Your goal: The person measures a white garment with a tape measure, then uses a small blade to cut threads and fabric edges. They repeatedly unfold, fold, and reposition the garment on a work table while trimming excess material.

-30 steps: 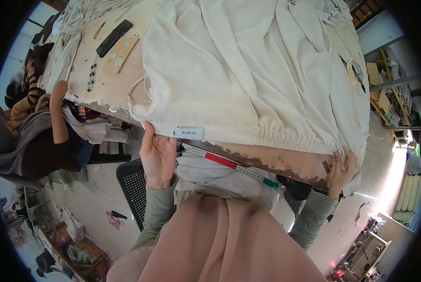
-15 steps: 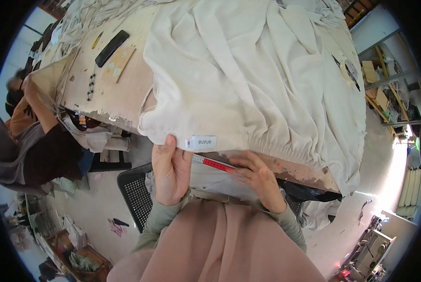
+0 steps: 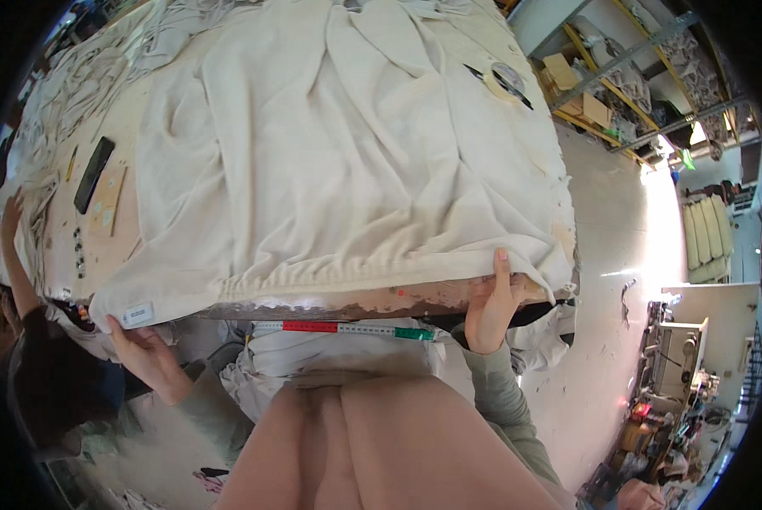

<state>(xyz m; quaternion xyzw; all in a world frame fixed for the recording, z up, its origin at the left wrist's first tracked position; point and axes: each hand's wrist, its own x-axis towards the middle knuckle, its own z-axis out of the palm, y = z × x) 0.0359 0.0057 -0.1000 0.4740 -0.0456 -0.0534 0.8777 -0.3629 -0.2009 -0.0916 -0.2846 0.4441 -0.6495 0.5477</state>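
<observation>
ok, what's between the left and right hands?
In the head view, the cream waistband spans from left hand to right hand; nearer the person lie a strip of table edge and the tape measure.

Bench (image 3: 355, 303) near edge: two hands (image 3: 490, 313), one gathered-waist garment (image 3: 287, 170); below, one measuring tape (image 3: 311, 326). Left edge: one smartphone (image 3: 94, 176), one bead string (image 3: 80, 255). Right edge: seemingly one tape roll (image 3: 495, 83).

Label, one: white, oblong, faintly printed, on the waistband (image 3: 313, 279) of the cream garment (image 3: 296, 170), just beside the left fingers (image 3: 119, 333); lettering too small to read. Measuring tape (image 3: 310, 326), one: red, white, green, graduated, between left and right fingers (image 3: 501, 269); numerals illegible.
</observation>
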